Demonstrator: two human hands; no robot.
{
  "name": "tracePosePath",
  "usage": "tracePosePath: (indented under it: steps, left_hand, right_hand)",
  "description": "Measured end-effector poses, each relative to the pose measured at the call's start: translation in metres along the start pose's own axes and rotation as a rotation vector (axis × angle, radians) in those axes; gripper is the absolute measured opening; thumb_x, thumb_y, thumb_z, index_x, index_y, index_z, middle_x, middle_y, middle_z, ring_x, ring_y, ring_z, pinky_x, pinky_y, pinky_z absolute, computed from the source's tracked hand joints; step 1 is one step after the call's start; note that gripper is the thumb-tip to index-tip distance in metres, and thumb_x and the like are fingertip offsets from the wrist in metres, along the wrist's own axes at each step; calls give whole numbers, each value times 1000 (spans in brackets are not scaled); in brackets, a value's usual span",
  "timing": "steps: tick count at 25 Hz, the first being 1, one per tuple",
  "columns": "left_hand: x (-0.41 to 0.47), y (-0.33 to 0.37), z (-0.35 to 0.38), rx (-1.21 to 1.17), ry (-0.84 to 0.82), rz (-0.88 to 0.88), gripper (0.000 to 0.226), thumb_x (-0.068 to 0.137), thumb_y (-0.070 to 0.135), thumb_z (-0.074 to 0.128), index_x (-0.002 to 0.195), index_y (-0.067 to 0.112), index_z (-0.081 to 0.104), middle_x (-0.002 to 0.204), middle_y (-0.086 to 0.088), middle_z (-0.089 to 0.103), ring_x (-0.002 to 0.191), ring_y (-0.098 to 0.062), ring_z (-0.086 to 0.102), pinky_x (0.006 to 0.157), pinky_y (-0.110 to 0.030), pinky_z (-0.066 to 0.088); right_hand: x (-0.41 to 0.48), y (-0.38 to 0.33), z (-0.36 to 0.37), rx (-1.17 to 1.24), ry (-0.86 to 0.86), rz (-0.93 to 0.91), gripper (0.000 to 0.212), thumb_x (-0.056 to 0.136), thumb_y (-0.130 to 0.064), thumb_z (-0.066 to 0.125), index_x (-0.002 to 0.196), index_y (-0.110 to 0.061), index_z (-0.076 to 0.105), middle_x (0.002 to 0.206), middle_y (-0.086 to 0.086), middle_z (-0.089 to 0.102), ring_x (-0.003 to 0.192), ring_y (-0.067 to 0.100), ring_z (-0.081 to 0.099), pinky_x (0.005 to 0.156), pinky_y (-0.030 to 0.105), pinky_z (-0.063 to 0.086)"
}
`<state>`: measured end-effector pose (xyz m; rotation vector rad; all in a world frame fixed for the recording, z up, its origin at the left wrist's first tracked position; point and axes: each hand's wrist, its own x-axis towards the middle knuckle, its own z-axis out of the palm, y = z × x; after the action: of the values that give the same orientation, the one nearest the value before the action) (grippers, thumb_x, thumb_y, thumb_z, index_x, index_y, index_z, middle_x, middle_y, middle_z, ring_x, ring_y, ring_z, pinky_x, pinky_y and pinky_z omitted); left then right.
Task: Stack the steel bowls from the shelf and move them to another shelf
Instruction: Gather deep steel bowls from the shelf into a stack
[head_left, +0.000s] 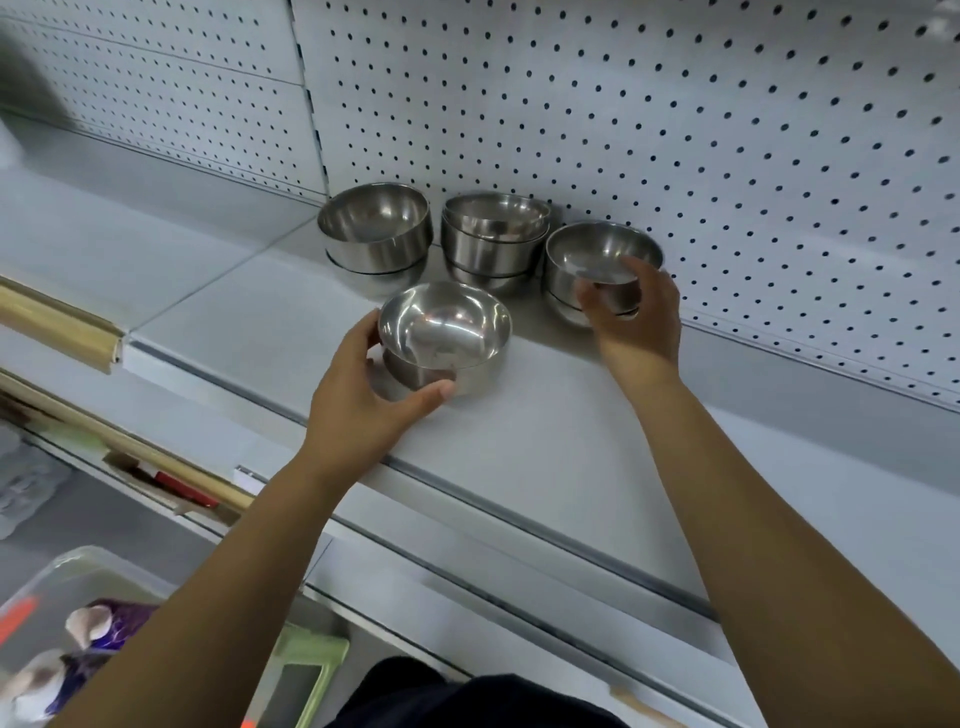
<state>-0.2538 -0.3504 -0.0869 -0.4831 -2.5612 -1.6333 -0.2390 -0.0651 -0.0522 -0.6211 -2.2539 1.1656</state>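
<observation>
Clear bin (78, 587): nearest, at 7 o'clock low in the view, holding purple and white packets too blurred to name.
Green tray (311, 670): just right of the bin, at 6 o'clock, only partly seen.
Forearms: both reach up from the bottom edge toward the grey shelf (519, 441).
Left hand (363, 400): near the centre, curled round the front bowl stack (445, 338); thumb on the near side at the base, fingers on its left wall, so it grips that stack.
Front bowl stack: one steel bowl nested in another, standing upright on the shelf, toward the front edge, apart from the others.
Right hand (636, 312): at 2 o'clock from the front stack, gripping the right bowl stack (597, 270); fingers wrap its near wall, thumb over the rim.
Right bowl stack: two nested bowls, close to the pegboard wall (727, 130); whether it rests on the shelf or is lifted, I cannot tell.
Middle bowl stack (496, 239): at 12 o'clock from the front stack, several bowls nested, the top one tilted.
Left bowl stack (375, 228): at 11 o'clock, two nested bowls, upright, just beside the middle one.
Pegboard wall: farthest, white with dark holes, behind all stacks.
</observation>
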Motion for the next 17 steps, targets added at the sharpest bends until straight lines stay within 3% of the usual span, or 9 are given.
tracePosePath:
  steps: [4,7,10,13,14,17]
  left_hand:
    - [-1,4,1,89,2,18,102,62,72,81,148,50,30,141,26,52,127,-13,57,104,-45,50]
    - [-1,2,0,92,13,20,104,61,74,81,149,49,31,141,25,53,125,-9,57,105,-46,50]
    - [1,1,-2,65,16,24,103,58,73,83,147,49,35,138,29,55,123,-2,57,105,-45,50]
    - [1,1,-3,37,20,36,99,60,65,85,146,45,40,137,26,58,124,0,57,107,-45,49]
    - [1,0,-3,25,21,41,97,61,64,83,146,43,42,137,25,59,124,0,58,107,-45,49]
    - [0,-1,-2,10,26,35,91,63,63,80,145,42,46,134,26,61,121,2,60,106,-44,50]
  right_hand:
    - [10,8,7,40,91,-36,37,87,-45,80,111,-23,65,124,3,62,104,13,58,80,13,42]
    - [7,9,8,138,140,-47,33,85,-45,80,102,-21,65,109,3,67,92,10,58,76,13,43]
    - [-2,-1,4,255,181,-118,30,82,-50,82,97,-32,64,106,2,69,92,15,62,76,9,41]
    - [-20,-16,2,395,201,-185,29,79,-56,83,97,-45,63,108,2,70,93,18,64,87,28,53]
    - [-27,-22,3,450,196,-198,30,78,-54,84,98,-45,65,108,1,69,91,15,63,87,32,55]
    - [-48,-34,13,517,70,-249,33,76,-45,85,102,-35,68,108,-1,69,92,8,66,87,27,55]
